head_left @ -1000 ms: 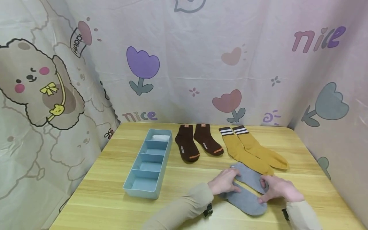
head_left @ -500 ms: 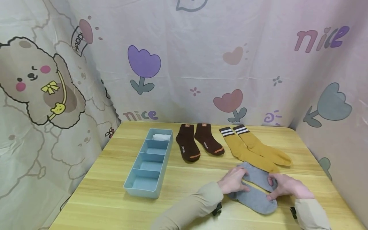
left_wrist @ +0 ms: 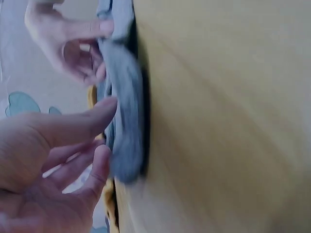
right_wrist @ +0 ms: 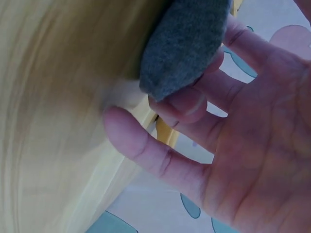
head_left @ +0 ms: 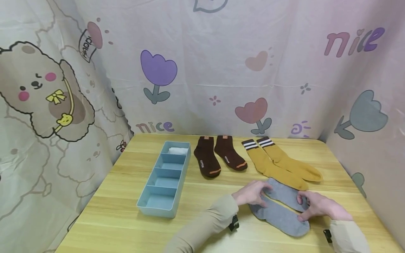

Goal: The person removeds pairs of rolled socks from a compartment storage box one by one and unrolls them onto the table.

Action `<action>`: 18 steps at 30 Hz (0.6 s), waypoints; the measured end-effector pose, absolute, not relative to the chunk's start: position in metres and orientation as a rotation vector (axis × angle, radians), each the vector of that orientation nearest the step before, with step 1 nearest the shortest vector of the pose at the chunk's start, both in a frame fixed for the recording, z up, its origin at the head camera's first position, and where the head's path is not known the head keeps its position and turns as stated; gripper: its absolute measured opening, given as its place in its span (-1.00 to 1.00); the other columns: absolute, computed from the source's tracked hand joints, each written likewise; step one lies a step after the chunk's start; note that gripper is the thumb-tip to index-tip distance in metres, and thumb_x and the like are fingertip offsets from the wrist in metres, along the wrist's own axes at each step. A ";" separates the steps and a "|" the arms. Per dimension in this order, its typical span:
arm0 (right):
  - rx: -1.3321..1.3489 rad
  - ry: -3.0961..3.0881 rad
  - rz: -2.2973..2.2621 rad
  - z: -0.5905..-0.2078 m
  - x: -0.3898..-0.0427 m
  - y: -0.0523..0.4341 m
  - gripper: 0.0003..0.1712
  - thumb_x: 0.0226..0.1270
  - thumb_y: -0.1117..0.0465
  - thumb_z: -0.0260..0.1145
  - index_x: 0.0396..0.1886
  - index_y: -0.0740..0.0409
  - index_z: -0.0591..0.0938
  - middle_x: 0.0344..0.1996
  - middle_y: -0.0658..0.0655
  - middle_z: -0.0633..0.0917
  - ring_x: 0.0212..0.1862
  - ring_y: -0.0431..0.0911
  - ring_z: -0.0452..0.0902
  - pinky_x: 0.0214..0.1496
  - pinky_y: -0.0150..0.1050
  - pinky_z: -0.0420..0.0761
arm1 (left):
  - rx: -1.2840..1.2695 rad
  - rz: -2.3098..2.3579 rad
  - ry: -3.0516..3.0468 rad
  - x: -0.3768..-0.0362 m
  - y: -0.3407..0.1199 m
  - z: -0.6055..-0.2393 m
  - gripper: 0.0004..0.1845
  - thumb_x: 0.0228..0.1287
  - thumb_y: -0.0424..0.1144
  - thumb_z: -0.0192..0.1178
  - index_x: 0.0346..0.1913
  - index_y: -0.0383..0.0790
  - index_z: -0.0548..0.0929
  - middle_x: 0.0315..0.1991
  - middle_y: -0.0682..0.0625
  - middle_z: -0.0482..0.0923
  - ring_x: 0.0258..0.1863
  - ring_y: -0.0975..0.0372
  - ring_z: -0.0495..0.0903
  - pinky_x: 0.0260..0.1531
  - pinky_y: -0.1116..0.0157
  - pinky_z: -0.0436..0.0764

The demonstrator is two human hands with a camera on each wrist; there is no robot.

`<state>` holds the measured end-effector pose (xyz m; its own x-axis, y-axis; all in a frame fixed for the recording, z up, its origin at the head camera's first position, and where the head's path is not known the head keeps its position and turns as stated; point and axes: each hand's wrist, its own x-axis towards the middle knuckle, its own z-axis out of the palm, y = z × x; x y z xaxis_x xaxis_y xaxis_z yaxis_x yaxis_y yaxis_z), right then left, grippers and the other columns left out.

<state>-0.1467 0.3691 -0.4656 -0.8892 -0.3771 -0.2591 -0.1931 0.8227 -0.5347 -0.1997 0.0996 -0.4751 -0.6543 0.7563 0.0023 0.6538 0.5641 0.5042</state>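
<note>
Two grey socks (head_left: 281,216) lie flat side by side near the table's front right. Over their left ends is my left hand (head_left: 251,193), thumb and fingers spread apart; in the left wrist view its thumb (left_wrist: 99,116) and fingertips are beside the sock, with no clear pinch. At the toe ends, my right hand (head_left: 319,205) touches the near sock with its thumb and the far one with bent fingers. From the right wrist, a grey toe (right_wrist: 182,53) shows against those fingers (right_wrist: 189,104). The far grey sock touches a mustard sock (head_left: 278,172).
A pale blue four-compartment box (head_left: 162,182) stands at left, with a white folded item (head_left: 178,151) in its far compartment. Two dark brown socks (head_left: 207,158) lie at the back middle. Mustard socks with striped cuffs lie behind the grey pair. Patterned curtains (head_left: 215,70) border the table.
Both hands and the grey socks have shifted right, nudging the mustard socks' toes along. Then my left hand has drawn back a little to the left, while the right stays at the toes.
</note>
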 end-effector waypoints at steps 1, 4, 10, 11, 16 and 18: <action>-0.449 2.644 -0.734 -0.465 -0.147 0.370 -0.46 -0.15 0.11 0.65 -0.37 0.05 0.41 -0.56 -0.06 0.30 -0.52 -0.28 0.18 -0.50 -0.40 0.17 | 1.177 0.684 2.579 -0.201 0.097 -0.474 -0.33 0.00 -0.24 0.58 0.25 -0.08 0.62 0.08 0.12 0.70 -0.28 0.48 0.58 -0.26 0.66 0.46; -0.490 2.635 -0.758 -0.465 -0.147 0.369 -0.47 -0.14 0.16 0.64 -0.36 0.06 0.42 -0.55 -0.05 0.31 -0.50 -0.29 0.18 -0.50 -0.39 0.17 | 1.167 0.643 2.584 -0.204 0.092 -0.475 -0.33 0.01 -0.21 0.58 0.26 -0.04 0.62 0.16 0.15 0.66 -0.17 0.45 0.60 -0.19 0.63 0.48; -0.499 2.611 -0.799 -0.459 -0.147 0.364 -0.48 -0.15 0.16 0.65 -0.33 0.08 0.46 -0.55 -0.05 0.31 -0.50 -0.30 0.17 -0.49 -0.39 0.18 | 1.197 0.679 2.584 -0.208 0.081 -0.469 -0.36 0.04 -0.24 0.55 0.25 -0.07 0.62 0.16 0.12 0.67 -0.17 0.41 0.59 -0.21 0.62 0.47; -0.492 2.610 -0.803 -0.457 -0.148 0.362 -0.48 -0.14 0.15 0.65 -0.32 0.08 0.47 -0.55 -0.05 0.30 -0.50 -0.31 0.17 -0.48 -0.39 0.17 | 1.201 0.699 2.584 -0.208 0.077 -0.466 -0.36 0.05 -0.26 0.54 0.26 -0.09 0.61 0.17 0.11 0.67 -0.14 0.39 0.61 -0.19 0.62 0.48; -0.534 2.690 -0.755 -0.444 -0.151 0.350 -0.42 -0.15 0.09 0.67 -0.19 0.10 0.53 -0.55 -0.05 0.31 -0.50 -0.32 0.15 -0.48 -0.39 0.17 | 1.130 0.784 2.620 -0.210 0.057 -0.438 -0.46 0.15 -0.30 0.47 0.23 -0.11 0.64 0.17 0.10 0.68 -0.04 0.28 0.64 -0.01 0.55 0.46; -0.612 2.736 -0.736 -0.440 -0.155 0.343 -0.41 -0.14 0.08 0.67 -0.13 0.12 0.56 -0.56 -0.05 0.34 -0.51 -0.35 0.15 -0.48 -0.39 0.19 | 1.099 0.794 2.620 -0.208 0.049 -0.428 -0.50 0.15 -0.31 0.47 0.19 -0.13 0.66 0.13 0.09 0.70 -0.09 0.29 0.63 -0.03 0.54 0.46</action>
